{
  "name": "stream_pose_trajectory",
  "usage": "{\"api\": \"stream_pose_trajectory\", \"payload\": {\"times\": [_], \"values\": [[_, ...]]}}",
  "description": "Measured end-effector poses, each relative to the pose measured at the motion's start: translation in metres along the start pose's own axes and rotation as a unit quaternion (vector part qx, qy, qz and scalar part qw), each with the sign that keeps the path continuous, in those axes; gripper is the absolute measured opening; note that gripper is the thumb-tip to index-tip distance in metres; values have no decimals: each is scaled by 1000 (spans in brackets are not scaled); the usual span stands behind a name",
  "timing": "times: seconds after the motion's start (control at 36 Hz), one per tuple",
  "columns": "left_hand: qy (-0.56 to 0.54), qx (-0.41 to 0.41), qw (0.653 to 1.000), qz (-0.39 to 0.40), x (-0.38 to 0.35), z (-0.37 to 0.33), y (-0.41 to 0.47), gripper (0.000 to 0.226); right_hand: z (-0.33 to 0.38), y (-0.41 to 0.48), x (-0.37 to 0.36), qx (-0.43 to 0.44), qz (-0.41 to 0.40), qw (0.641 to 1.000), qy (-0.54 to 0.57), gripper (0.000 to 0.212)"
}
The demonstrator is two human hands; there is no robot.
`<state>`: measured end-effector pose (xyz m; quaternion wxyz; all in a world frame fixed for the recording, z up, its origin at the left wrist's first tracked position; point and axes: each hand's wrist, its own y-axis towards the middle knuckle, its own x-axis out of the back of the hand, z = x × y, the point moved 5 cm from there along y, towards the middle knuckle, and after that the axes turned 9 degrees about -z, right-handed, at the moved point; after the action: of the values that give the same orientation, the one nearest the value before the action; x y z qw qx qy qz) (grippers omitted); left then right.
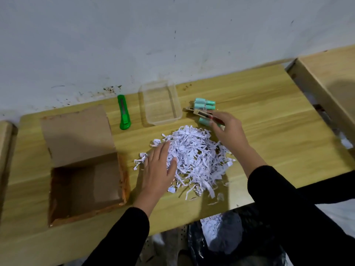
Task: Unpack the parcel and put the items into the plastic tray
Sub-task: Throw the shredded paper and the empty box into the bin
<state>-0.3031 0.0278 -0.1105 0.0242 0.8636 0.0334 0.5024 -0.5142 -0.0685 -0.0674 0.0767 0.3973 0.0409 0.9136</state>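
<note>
While the left hand (160,166) lies flat and open on the shredded paper (194,160), probably feeling for items, the right hand (227,129) pinches a thin reddish item beside the mint tubes (204,105); the clear plastic tray (160,103) beyond looks empty.

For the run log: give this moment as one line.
box open, emptied | tray empty | left hand flat on shreds | right hand holding small item beside teal tubes

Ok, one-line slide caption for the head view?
Box emptied; left hand on shredded paper, right hand gathering items beside the still-empty tray.
</note>
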Motion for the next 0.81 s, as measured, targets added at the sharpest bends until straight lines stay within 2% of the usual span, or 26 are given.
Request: {"api": "stream_pose_trajectory", "payload": {"times": [0.06, 0.14, 0.25, 0.39, 0.53, 0.67, 0.81], "values": [[-7, -8, 1000, -16, 5, 1, -2, 60, -10, -14, 10, 13, -31, 999, -2, 34], [-14, -8, 998, -56, 13, 5, -4, 59, -31, -38, 22, -14, -49, 999, 13, 34], [-4, 17, 996, -82, 19, 15, -6, 69, -59, -61, 23, -46, -9, 999, 2, 46], [7, 65, 998, 26, 7, 30, -15, 110, -74, -84, 14, -78, 86, 993, 8, 68], [23, 25, 996, 85, -3, 31, -22, 138, -63, -102, 7, -29, 142, 989, 17, 91], [28, -32, 990, 136, -4, 22, -11, 149, -47, -114, -6, 56, 197, 979, -3, 126], [63, -76, 980, 174, -9, 15, 14, 148, -39, -103, -23, 138, 174, 972, -73, 131]]}}
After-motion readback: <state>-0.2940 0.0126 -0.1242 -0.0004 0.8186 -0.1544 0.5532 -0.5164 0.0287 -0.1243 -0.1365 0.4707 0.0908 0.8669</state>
